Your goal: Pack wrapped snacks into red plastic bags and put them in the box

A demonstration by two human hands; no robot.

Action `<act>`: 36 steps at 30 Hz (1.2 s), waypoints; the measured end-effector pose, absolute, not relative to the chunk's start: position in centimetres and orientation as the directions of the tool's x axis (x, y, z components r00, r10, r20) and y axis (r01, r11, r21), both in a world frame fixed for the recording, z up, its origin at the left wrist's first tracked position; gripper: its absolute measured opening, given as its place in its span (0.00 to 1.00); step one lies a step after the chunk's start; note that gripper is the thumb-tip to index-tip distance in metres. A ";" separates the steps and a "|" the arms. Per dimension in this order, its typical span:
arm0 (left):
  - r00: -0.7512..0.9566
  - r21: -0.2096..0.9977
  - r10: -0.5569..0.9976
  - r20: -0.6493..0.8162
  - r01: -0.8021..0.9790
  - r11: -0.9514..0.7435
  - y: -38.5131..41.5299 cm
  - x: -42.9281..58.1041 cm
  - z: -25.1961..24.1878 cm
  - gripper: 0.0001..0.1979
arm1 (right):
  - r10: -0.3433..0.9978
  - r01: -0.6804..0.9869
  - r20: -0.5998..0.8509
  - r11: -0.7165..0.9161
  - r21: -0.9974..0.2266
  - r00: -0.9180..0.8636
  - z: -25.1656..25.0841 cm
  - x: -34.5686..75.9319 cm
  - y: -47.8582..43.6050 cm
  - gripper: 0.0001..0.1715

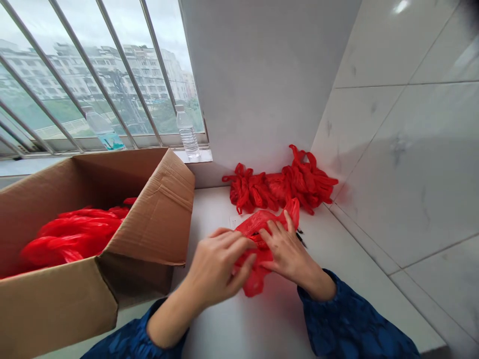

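Observation:
A red plastic bag (258,224) lies crumpled on the white surface in the middle, beneath both my hands. My left hand (220,264) is over its left side, fingers curved and a little apart, with no bag visibly gripped between them. Fingers spread, my right hand (286,249) rests on the bag's right side. Just behind is a row of bunched red bags (277,187) against the wall. Small dark items (301,239) show partly beside my right hand, too hidden to make out.
An open cardboard box (157,214) with red bags (75,234) inside stands at the left. Two plastic bottles, one upright (187,132) and one tilted (103,129), are on the sill by the barred window. A tiled wall (411,149) bounds the right side.

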State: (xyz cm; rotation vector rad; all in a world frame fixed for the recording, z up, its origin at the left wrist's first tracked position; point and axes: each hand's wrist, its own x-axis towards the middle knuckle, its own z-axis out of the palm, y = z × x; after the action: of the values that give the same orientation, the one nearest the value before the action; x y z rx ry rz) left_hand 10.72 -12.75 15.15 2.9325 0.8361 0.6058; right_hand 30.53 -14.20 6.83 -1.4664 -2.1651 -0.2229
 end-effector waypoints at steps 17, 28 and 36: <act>0.553 -0.226 0.824 0.126 0.825 -0.519 -8.8 11.1 7.7 0.11 | 0.831 0.950 0.541 0.259 -0.176 -0.126 6.4 30.3 -13.8 0.33; 0.609 -0.148 0.780 0.143 0.792 -0.592 -7.7 11.8 7.9 0.17 | 0.806 0.981 0.591 0.140 -0.132 -0.036 4.2 30.4 -13.9 0.47; 0.576 -0.115 0.777 0.254 0.816 -0.567 -5.3 13.9 6.1 0.18 | 0.806 0.974 0.592 0.151 -0.167 -0.023 4.6 30.2 -14.2 0.54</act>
State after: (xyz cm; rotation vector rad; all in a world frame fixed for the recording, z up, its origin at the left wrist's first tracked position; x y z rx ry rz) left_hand 13.89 -5.30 6.06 2.9798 1.5292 0.2971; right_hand 30.15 -14.16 4.57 -1.6936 -1.8679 -0.3858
